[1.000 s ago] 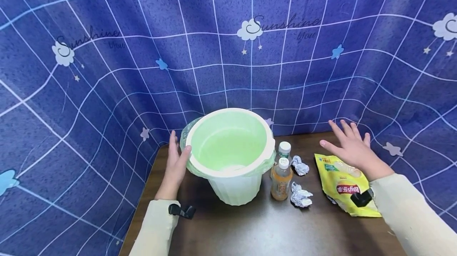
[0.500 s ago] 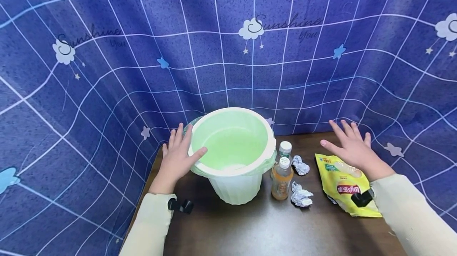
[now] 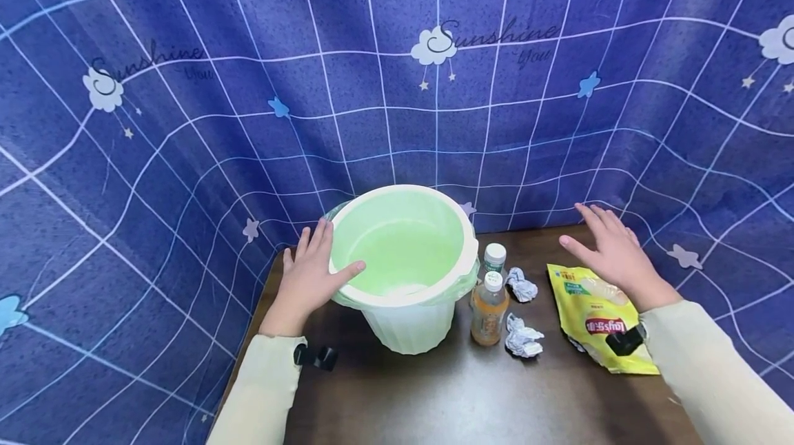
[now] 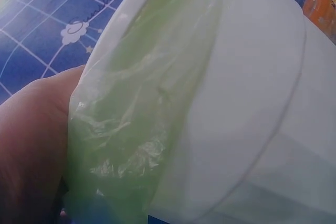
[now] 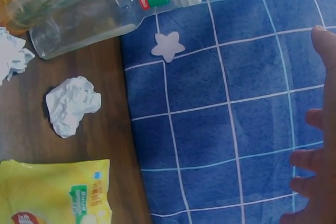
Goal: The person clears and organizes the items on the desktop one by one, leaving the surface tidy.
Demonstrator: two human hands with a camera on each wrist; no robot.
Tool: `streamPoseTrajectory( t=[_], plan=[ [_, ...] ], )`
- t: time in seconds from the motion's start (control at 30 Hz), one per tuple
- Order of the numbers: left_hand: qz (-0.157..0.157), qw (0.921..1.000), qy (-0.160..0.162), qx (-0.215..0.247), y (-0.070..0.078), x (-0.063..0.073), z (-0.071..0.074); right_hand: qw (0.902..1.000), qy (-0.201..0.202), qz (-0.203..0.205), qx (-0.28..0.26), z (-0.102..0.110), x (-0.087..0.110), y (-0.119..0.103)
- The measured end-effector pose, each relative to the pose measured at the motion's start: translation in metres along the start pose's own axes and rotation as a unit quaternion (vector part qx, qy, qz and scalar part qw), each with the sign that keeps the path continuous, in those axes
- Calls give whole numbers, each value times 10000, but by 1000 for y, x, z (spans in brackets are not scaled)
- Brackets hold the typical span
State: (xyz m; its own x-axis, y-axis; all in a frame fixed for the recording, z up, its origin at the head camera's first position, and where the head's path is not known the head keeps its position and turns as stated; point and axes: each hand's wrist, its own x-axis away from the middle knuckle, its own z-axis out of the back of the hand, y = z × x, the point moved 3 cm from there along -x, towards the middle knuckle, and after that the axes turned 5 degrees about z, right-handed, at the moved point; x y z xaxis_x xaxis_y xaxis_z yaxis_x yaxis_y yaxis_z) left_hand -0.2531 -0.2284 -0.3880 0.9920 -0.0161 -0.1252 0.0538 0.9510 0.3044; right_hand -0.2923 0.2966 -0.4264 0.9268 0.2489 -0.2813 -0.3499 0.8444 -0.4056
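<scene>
A white trash bin lined with a thin green plastic bag stands on the table. At its left rim is my left hand, fingers extended and spread, thumb reaching over the edge. My right hand hovers with straight fingers over the upper part of a yellow chip bag. Between bin and chip bag are an orange drink bottle, a clear bottle with a green label, and two crumpled paper balls. The farther paper ball also shows in the right wrist view.
The dark wooden table reaches toward me. A blue curtain with a white grid, clouds and stars hangs behind and on both sides. Black straps with small mounts circle both wrists.
My left hand has turned from upright beside the bin to palm-down at its rim, thumb over the edge. The right hand's fingers have drawn closer together. Bottles, paper and chip bag stay put.
</scene>
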Motion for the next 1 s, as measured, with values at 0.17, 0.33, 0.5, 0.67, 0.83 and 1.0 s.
streamPoseTrajectory(
  t=[0.17, 0.33, 0.5, 0.67, 0.83, 1.0],
  plan=[
    [-28, 10000, 41, -38, -1, 0, 0, 9995, 137, -27, -283, -6, -4, 3],
    [-93, 9999, 72, 0, -2, -1, -2, 9970, 280, -99, -718, -19, -6, 8],
    [-121, 9998, 123, 44, -1, -1, -2, 9910, 530, -25, -1230, -40, -10, 11],
    [-136, 9998, 153, 62, -1, 0, 0, 9842, 703, -51, -1622, -63, -13, 11],
    [-144, 9997, 175, 74, 1, 0, 1, 9752, 750, -120, -2077, -85, -13, 7],
    [-109, 9998, 136, 69, 1, 1, 1, 9594, 716, -33, -2728, -107, -16, -2]
  ],
)
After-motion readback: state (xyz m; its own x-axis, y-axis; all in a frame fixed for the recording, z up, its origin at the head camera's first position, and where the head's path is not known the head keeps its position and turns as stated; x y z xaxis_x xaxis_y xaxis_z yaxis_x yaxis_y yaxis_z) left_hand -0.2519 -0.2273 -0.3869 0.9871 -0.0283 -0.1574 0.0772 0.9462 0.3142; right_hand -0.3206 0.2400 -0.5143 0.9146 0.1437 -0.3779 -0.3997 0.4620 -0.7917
